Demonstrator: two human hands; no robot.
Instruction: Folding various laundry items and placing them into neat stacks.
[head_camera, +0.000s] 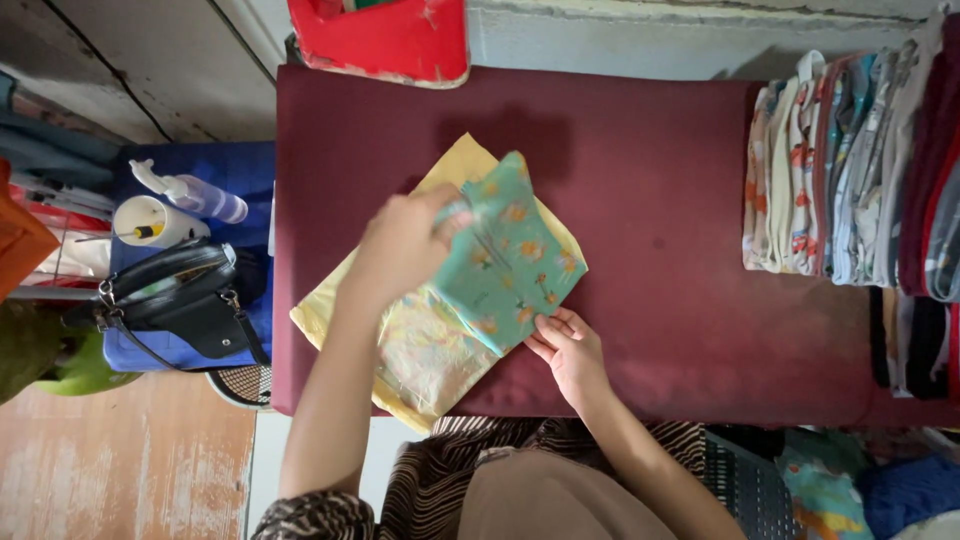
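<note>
Head view, item: teal floral cloth (510, 262), half folded on yellow cloth (452, 172), mid-table (650, 200). We held it with left hand (402, 243) grip pinched on its top edge and right hand (568, 352) grip pressing its lower corner. Folded stack (850, 170) lay right of it; final folds remained.

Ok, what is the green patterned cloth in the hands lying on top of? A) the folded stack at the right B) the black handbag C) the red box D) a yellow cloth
D: the green patterned cloth, held by the left hand and right hand, overlaps a yellow cloth spread on the maroon surface.
</note>
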